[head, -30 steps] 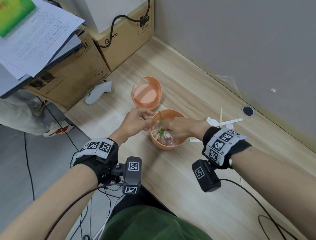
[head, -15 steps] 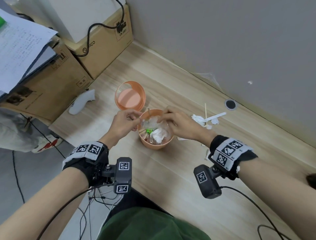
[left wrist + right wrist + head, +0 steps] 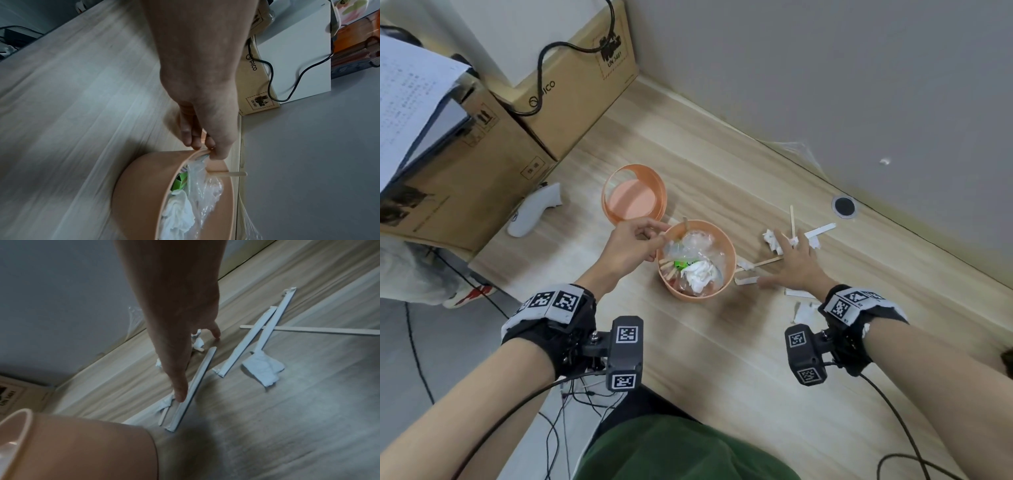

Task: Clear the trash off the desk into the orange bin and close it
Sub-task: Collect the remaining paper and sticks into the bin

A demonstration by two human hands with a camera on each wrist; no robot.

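The orange bin (image 3: 697, 293) stands open on the wooden desk, filled with clear plastic, white tissue and wooden sticks. Its lid (image 3: 634, 196) lies just behind it. My left hand (image 3: 654, 237) pinches the bin's near-left rim (image 3: 202, 151). My right hand (image 3: 787, 255) lies to the right of the bin with fingers spread and straight, touching the desk among loose trash: a crumpled tissue (image 3: 770, 238), paper wrappers (image 3: 252, 340), and wooden sticks (image 3: 792, 219). In the right wrist view one fingertip (image 3: 180, 394) presses on a wrapper beside a stick (image 3: 195, 379).
Cardboard boxes (image 3: 571, 99) with papers on top and a black cable stand at the back left, with a white controller (image 3: 534, 212) in front of them. A black grommet (image 3: 844, 206) sits by the grey wall. More paper scraps (image 3: 804, 313) lie by my right wrist.
My right hand has left the bin's mouth and moved right, down onto the scattered trash, fingers now spread. My left hand has stayed on the bin's rim.
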